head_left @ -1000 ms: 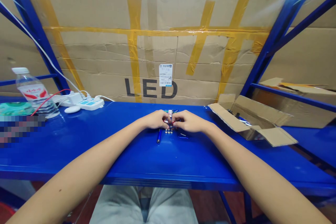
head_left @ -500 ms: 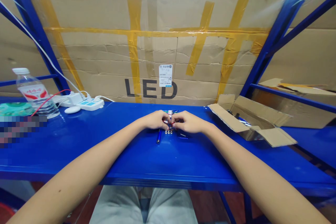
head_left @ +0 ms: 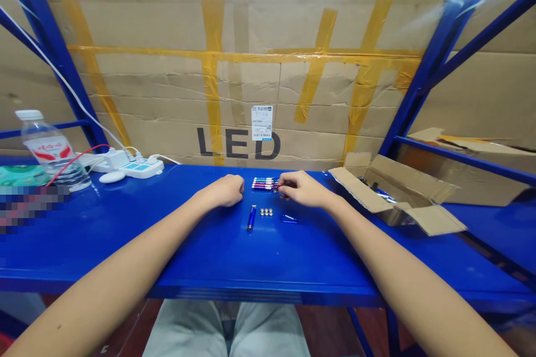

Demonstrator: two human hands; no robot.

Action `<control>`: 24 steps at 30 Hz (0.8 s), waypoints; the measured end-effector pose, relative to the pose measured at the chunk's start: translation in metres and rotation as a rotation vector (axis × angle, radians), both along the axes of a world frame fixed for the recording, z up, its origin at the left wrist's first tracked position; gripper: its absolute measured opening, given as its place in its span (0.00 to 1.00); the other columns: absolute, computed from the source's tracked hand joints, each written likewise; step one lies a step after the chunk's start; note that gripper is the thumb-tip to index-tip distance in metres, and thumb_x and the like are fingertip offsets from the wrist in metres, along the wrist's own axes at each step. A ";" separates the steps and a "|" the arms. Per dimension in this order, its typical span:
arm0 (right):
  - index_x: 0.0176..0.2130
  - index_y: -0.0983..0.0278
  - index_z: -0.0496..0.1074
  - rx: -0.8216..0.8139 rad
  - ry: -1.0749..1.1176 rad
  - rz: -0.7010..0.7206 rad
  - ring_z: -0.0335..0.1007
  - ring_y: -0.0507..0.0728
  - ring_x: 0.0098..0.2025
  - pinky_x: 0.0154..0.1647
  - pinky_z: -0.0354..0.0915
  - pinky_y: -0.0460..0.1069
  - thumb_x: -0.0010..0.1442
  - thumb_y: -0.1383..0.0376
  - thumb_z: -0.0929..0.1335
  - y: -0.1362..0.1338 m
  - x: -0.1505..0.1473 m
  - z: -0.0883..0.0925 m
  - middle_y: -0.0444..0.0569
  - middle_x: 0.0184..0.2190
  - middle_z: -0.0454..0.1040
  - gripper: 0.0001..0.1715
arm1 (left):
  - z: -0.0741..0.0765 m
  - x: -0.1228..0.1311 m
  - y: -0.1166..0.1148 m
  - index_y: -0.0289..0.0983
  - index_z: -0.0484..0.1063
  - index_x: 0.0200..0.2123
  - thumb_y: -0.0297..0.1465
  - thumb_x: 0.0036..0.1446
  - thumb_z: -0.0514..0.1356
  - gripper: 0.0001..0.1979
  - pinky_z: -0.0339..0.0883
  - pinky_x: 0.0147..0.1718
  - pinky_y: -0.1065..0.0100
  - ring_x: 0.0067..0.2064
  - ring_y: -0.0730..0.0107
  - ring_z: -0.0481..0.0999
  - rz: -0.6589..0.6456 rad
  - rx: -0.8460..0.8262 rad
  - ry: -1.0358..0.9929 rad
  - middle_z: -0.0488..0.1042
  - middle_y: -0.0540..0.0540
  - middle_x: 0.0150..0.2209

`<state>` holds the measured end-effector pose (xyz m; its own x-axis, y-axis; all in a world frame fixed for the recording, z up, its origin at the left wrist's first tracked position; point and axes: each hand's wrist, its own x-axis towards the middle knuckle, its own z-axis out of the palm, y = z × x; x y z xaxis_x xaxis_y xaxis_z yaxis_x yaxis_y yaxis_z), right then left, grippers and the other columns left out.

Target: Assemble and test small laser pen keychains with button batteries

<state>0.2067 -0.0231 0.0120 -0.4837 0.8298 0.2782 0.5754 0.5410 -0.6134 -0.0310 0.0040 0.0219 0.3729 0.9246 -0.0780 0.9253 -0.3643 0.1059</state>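
Note:
My right hand (head_left: 296, 188) has its thumb and fingers pinched at the right end of a row of slim metal penlights (head_left: 262, 183), on the near, red one. The row has several colours, among them green, blue and red, lying side by side. Left of it my left hand (head_left: 230, 189) rests on the table, fingers curled in, with nothing visible in it. Nearer to me lie a blue metal tube (head_left: 251, 218), a small cluster of silver button cells (head_left: 266, 212) and a blue carabiner clip (head_left: 288, 218), none of them touched.
An open cardboard box (head_left: 393, 195) with more metal pieces stands on the right of the blue table (head_left: 209, 256). At the left are a water bottle (head_left: 52, 150), a white power strip (head_left: 142, 168) and cables. A large cardboard sheet (head_left: 167, 95) closes off the back.
My hands, which were together over the small parts, have come apart. The left has moved left; the right is at the penlights with the red one. The button cells and clip are now uncovered.

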 end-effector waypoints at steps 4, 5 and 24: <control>0.30 0.64 0.69 0.012 -0.067 -0.034 0.69 0.53 0.30 0.33 0.61 0.48 0.57 0.66 0.63 0.003 0.002 -0.003 0.45 0.26 0.74 0.06 | 0.007 0.003 -0.003 0.35 0.76 0.30 0.28 0.45 0.64 0.05 0.65 0.31 0.71 0.34 0.64 0.77 0.134 -0.055 -0.020 0.79 0.41 0.33; 0.30 0.64 0.69 0.012 -0.082 -0.039 0.69 0.53 0.29 0.32 0.61 0.48 0.58 0.65 0.63 0.004 0.002 -0.004 0.45 0.26 0.74 0.06 | 0.007 0.003 -0.003 0.34 0.75 0.28 0.27 0.45 0.64 0.04 0.65 0.30 0.71 0.32 0.65 0.77 0.148 -0.076 -0.037 0.78 0.41 0.31; 0.31 0.64 0.69 0.006 -0.159 -0.037 0.64 0.52 0.27 0.30 0.57 0.47 0.59 0.64 0.63 0.006 0.004 -0.007 0.46 0.26 0.73 0.08 | 0.012 -0.016 0.012 0.35 0.75 0.28 0.24 0.41 0.60 0.07 0.64 0.27 0.72 0.26 0.69 0.74 0.143 -0.167 -0.177 0.75 0.47 0.24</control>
